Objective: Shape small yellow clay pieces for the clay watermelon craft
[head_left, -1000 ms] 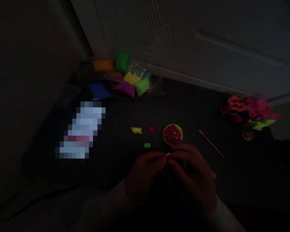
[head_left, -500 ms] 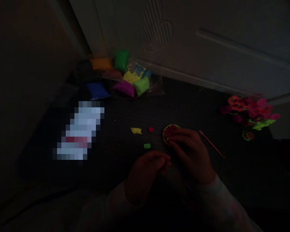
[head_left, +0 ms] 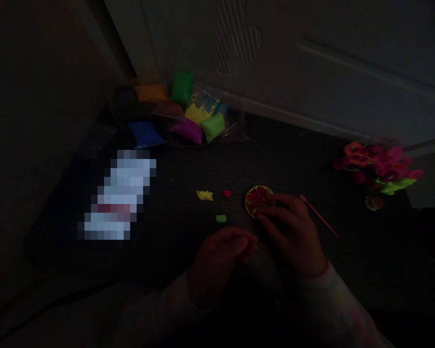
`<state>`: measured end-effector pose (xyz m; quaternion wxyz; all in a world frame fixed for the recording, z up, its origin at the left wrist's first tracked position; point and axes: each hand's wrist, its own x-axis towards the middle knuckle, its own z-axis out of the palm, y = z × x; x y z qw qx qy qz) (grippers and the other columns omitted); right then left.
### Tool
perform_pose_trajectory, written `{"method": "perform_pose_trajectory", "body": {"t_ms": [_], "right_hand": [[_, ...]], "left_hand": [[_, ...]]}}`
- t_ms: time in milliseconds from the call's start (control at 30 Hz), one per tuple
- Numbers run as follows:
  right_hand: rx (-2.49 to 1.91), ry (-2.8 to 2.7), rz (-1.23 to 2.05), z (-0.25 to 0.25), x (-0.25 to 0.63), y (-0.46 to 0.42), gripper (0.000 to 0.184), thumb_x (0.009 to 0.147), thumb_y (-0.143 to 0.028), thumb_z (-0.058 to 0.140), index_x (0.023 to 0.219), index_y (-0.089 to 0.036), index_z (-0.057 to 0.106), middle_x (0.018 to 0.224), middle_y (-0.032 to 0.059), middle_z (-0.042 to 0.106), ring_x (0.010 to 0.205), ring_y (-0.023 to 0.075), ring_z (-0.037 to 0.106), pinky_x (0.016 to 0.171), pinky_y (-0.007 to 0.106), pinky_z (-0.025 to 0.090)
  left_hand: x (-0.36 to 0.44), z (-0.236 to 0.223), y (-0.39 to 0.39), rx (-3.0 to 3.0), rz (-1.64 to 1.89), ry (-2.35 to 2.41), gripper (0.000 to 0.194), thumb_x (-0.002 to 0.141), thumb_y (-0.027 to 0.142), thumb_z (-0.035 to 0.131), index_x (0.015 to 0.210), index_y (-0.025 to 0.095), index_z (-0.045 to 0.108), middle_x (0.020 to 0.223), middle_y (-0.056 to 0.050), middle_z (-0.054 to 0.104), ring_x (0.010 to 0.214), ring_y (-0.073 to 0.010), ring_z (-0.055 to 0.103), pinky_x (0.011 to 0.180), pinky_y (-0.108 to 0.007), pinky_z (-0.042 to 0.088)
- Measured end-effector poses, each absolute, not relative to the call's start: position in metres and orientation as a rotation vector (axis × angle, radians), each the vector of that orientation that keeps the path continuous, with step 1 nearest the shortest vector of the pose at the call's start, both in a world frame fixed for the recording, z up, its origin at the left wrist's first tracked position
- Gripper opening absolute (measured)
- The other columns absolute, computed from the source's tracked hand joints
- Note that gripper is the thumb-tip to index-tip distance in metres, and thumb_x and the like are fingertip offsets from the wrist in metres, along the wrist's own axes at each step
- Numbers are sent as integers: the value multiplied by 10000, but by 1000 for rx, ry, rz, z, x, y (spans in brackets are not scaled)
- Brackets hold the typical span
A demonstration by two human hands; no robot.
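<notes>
A small round clay disc with a yellow rim, topped with red lumps and thin green bits, lies on the dark table. My right hand rests over its right side, fingers curled onto the disc and covering that part. Just below and left, my left hand is closed, thumb pressed to the curled fingers; whatever is in them, if anything, is hidden. Left of the disc lie a red clay ball, a ragged yellow clay piece and a small green clay piece.
A pink modelling stick lies right of my right hand. Pink, orange and green clay flowers stand at the far right. Several coloured clay packets lie at the back. A blurred bright screen is on the left. The room is dark.
The view has shifted slightly. My right hand sits a little further right on the disc, showing more of its red top. My left hand looks nearly unchanged.
</notes>
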<state>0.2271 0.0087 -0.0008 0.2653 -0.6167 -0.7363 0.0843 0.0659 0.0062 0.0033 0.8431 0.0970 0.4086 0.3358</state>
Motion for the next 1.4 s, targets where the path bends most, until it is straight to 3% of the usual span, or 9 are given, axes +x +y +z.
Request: {"method": "perform_pose_trajectory", "body": {"t_ms": [1400], "right_hand": [[-1593,-2065,253,3,222,18,98,777,-193,568,860,-205,617,1008,78,565,962,217,520,796,418,461]], "left_hand": [[66,2,6,178,712,849,89,599,221,681,619,139,654,597,-11,610,566,-97,492,571,-250,334]]}}
